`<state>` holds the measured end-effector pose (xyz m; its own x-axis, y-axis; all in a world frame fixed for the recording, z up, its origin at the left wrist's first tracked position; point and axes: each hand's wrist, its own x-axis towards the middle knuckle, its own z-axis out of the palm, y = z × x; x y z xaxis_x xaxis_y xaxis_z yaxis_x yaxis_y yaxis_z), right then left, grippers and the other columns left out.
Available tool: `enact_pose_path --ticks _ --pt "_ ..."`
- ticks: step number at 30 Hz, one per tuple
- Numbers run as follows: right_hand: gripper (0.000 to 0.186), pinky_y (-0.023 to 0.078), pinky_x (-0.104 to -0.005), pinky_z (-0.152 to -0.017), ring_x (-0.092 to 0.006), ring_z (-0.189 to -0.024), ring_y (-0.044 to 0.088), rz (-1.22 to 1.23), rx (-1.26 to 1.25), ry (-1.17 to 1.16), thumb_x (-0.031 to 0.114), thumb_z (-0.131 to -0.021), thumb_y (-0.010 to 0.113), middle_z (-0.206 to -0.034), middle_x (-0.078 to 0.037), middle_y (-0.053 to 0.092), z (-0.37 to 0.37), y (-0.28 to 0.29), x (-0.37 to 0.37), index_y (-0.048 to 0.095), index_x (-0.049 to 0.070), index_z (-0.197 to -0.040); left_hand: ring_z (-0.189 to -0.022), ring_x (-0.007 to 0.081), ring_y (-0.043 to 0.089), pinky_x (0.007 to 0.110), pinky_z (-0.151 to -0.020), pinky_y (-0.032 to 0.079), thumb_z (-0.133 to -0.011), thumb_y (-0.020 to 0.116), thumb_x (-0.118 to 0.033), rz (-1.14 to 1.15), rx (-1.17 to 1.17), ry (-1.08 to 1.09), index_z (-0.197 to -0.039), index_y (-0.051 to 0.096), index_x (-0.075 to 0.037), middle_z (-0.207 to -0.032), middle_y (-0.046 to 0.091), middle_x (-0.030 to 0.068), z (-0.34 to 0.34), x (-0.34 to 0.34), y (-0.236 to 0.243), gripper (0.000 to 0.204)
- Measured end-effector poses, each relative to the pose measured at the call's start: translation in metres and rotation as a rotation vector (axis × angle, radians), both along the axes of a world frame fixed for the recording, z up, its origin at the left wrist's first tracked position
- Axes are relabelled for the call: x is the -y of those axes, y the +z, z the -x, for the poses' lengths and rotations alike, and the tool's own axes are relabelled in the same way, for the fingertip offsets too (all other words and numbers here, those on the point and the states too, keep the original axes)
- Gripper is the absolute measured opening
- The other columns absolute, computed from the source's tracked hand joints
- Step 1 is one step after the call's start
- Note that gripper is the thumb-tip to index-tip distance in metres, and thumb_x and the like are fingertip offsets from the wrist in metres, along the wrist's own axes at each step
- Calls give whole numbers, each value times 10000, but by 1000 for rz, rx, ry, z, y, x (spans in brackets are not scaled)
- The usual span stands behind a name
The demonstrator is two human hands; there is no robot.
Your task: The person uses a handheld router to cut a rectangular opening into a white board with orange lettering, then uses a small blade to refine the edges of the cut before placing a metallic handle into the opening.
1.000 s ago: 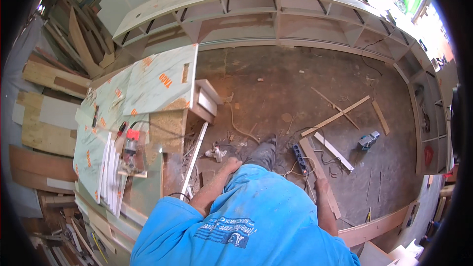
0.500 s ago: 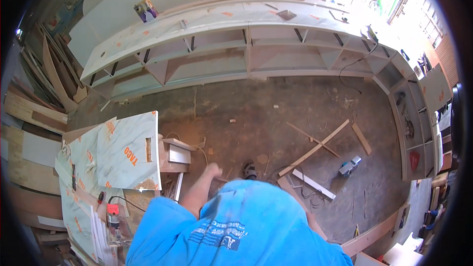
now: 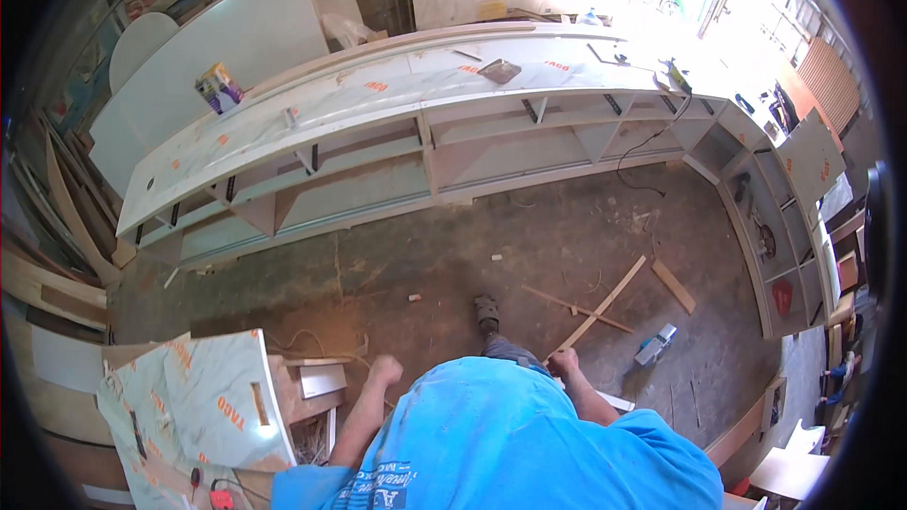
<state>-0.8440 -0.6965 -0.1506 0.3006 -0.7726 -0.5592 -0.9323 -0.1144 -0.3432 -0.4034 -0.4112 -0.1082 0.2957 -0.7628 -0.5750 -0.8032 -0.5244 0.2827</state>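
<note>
My left hand [image 3: 385, 370] hangs beside my body with its fingers curled in, and nothing shows sticking out of it. It is nearest a white-fronted wooden box [image 3: 321, 381] beside a marble-patterned panel [image 3: 194, 397] with a slot cut in it. On the other side, my right hand [image 3: 564, 362] is closed; what it may hold is hidden. Behind that hand in the picture, a long pale wood strip [image 3: 609, 300] lies on the floor, crossing a thinner strip [image 3: 543, 299]. My foot in a dark sandal [image 3: 486, 308] is forward on the floor.
Ahead runs a long low open cabinet [image 3: 354, 187] that turns along the right side. A blue-and-grey power tool [image 3: 655, 345] and a short board [image 3: 674, 285] lie on the floor. A black cable [image 3: 624, 170] trails from the cabinet top. A red tool [image 3: 222, 499] sits at lower left.
The view has shifted, with the cabinet lower and the panel lower left. My right hand has come into sight, and a leg now shows stretched forward. My left hand stays curled.
</note>
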Motion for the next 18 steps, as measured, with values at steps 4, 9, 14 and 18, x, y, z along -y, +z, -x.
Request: enact_pose_path --ticks 4,9,14,18 --pt "315 566 -445 -731 -310 -914 753 -206 -71 -274 310 -814 748 -963 -175 771 -18 33 51 779 15 -918 -911 456 707 518 -839 555 -912 578 -348 -81 -205 670 -887 739 53 -947 719 275 23 -64 -7 433" --pt "373 568 -463 -743 -341 -918 751 -234 -89 -275 289 -796 758 -991 -215 759 -57 69 160 757 -9 -1020 -889 434 710 503 -833 553 -926 573 -377 -182 -378 966 -885 740 43 -918 732 242 35 -40 7 454" --pt "370 564 -456 -878 -372 -1074 705 -4 -133 -31 251 -860 644 -1056 -233 739 -133 9 308 674 12 -1141 -888 412 710 497 -824 552 -930 579 -369 -51 -422 1099 -896 740 29 -914 734 223 28 42 -9 431" --pt "199 575 -436 -755 -296 -873 719 260 -85 650 250 -880 674 -865 -158 731 -271 -36 417 717 60 -917 -887 395 709 492 -818 551 -934 584 -363 26 -431 1163 -905 740 19 -912 736 208 5 97 -13 414"
